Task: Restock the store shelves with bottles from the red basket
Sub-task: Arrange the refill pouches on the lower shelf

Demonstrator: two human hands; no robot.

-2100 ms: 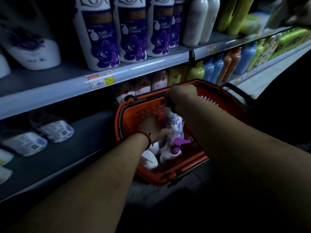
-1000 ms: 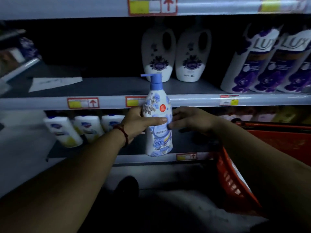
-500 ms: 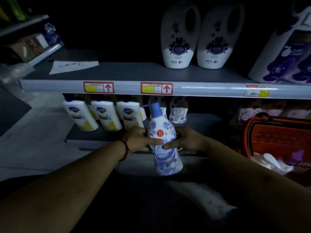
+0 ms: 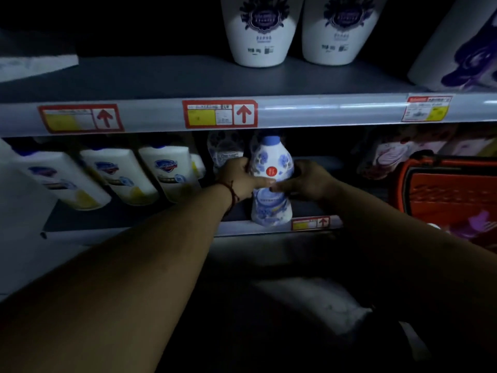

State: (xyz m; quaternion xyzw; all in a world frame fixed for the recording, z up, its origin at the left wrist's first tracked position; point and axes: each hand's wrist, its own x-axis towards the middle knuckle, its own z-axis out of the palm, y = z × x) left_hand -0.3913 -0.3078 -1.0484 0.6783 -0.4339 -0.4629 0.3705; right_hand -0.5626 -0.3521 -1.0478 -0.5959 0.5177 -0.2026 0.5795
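Note:
A white pump bottle with blue flowers (image 4: 271, 208) stands upright at the front edge of the lower shelf (image 4: 134, 215), its pump top hidden behind the rail of the shelf above. My left hand (image 4: 239, 181) grips its left side and my right hand (image 4: 306, 180) grips its right side, thumbs meeting across the label. A similar flowered bottle (image 4: 224, 150) stands just behind it. The red basket (image 4: 443, 189) sits at the right edge, with a purple-capped bottle (image 4: 473, 224) partly visible inside.
Three white soap bottles (image 4: 115, 176) line the lower shelf to the left. The upper shelf (image 4: 161, 76) carries two large white jugs (image 4: 259, 30) and a purple-flowered bottle (image 4: 462, 49) at right. Price tags (image 4: 219, 114) mark its rail. Pink packs (image 4: 390, 154) lie behind the basket.
Both hands have carried the flowered bottle forward and set its base on the lower shelf's front edge, beneath the upper rail. The view has moved closer to the shelves.

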